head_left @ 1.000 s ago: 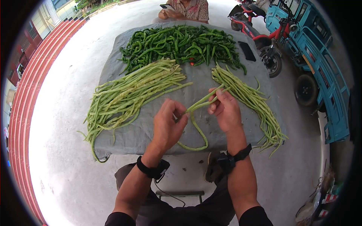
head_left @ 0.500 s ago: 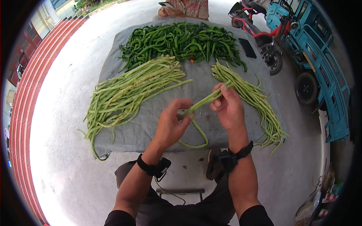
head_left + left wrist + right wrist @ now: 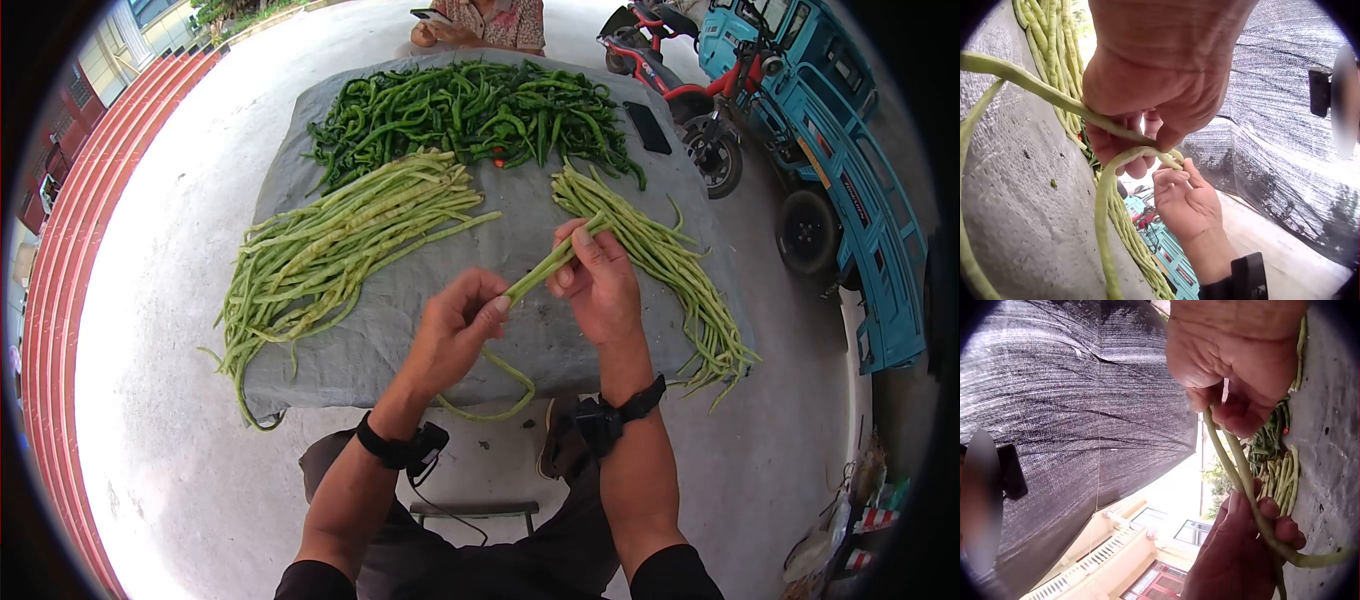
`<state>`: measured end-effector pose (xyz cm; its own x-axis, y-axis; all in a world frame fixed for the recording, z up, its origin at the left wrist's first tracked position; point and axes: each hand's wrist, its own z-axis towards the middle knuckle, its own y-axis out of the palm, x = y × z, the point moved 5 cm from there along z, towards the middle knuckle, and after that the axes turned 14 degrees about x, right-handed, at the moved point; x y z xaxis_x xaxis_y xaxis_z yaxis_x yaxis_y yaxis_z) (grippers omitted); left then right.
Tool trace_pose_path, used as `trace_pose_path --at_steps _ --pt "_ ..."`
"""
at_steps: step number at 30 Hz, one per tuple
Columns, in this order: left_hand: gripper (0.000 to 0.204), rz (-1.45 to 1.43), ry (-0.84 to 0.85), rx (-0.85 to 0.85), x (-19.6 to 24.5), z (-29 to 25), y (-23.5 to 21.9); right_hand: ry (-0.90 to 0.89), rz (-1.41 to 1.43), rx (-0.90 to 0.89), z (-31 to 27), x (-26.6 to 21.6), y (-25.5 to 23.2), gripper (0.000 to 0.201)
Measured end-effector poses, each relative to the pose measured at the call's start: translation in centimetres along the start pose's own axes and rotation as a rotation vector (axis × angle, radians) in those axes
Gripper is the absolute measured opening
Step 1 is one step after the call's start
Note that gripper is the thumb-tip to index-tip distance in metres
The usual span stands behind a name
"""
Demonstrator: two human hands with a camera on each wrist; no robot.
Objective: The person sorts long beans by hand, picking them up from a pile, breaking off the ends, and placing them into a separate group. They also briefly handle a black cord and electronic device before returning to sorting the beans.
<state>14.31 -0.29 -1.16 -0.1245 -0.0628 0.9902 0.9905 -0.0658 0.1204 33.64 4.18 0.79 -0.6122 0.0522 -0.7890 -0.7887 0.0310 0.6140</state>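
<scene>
Two long beans [image 3: 540,272] stretch between my hands over the near part of the table. My left hand [image 3: 452,330] pinches them between thumb and fingers, with a loose bean length curving down to the table's front edge. At their other end my right hand [image 3: 603,293] grips the tips between thumb and fingers. In the right wrist view the bean strands [image 3: 1235,453] run side by side from one hand to the other. A wide pile of long beans [image 3: 340,245] lies left of my left hand. Just beyond my right hand is a narrower bunch of long beans [image 3: 665,265].
Green chili peppers [image 3: 470,110] are heaped across the far side of the cloth-covered table [image 3: 400,345]. A black phone [image 3: 648,127] lies at the back right. Opposite sits a person [image 3: 490,25] holding a phone. A red bike [image 3: 690,100] and a blue three-wheeler [image 3: 845,170] stand at right.
My left hand has moved slightly right along the beans, and its thumb has closed onto them. The two strands have come together, and the loose loop has shifted left toward the table edge.
</scene>
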Motion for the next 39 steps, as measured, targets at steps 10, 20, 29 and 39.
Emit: trace_pose_path --at_steps 10,20,29,39 --pt "0.017 0.017 -0.011 0.02 0.0 0.1 -0.2 -0.01 0.003 0.002 -0.1 0.1 0.2 0.02" --pt "0.014 0.048 0.005 0.084 -0.7 0.3 -0.7 0.023 -0.004 0.042 -0.1 1.0 0.4 0.015" --pt "0.014 0.04 -0.011 0.093 -0.6 0.4 -0.7 0.039 -0.001 0.021 -0.3 1.5 0.7 0.012" --pt "0.018 0.087 -0.103 -0.074 -1.1 0.1 0.1 -0.025 -0.024 0.06 0.4 0.3 -0.8 0.018"
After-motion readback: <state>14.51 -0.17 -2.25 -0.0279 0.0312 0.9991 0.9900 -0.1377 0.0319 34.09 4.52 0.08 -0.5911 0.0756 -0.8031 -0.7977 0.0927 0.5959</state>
